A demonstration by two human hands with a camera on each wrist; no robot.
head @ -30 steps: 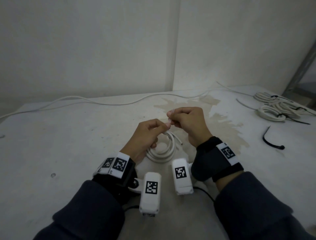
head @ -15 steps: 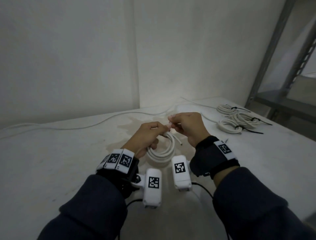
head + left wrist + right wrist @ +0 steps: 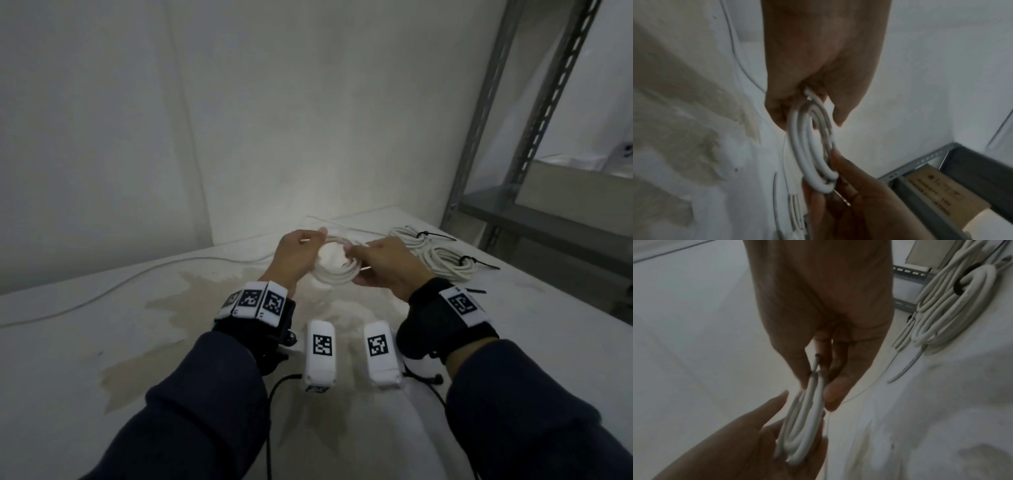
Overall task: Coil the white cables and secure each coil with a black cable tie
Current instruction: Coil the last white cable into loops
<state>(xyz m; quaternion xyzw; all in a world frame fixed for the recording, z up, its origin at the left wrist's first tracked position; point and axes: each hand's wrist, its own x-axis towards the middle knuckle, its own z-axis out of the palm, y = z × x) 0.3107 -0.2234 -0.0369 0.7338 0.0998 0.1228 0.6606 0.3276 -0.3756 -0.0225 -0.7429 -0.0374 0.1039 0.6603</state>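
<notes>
Two hands up over the white table (image 3: pixel 85 359), holding one white cable coil (image 3: pixel 337 270) between them. Left hand (image 3: pixel 296 255) curled round the coil's left side, right hand (image 3: pixel 383 270) pinching its right side. Both wrists bent up, coil off the table. Two tied coils (image 3: pixel 442 260) near the right hand, by the table's far right edge. One loose black cable tie (image 3: pixel 478 291) just beside the right wrist. Grey shelf frame (image 3: pixel 534 137) past that edge. Lots of bare table on the left.

From the left wrist: coil (image 3: pixel 812 146) on edge, top tucked under curled fingers (image 3: pixel 777 112), thumb on the other side.

From the right wrist: fingers (image 3: pixel 836 391) and thumb squeezed on the coil's (image 3: pixel 805 423) near end, far end lying in the left palm (image 3: pixel 740 451).
</notes>
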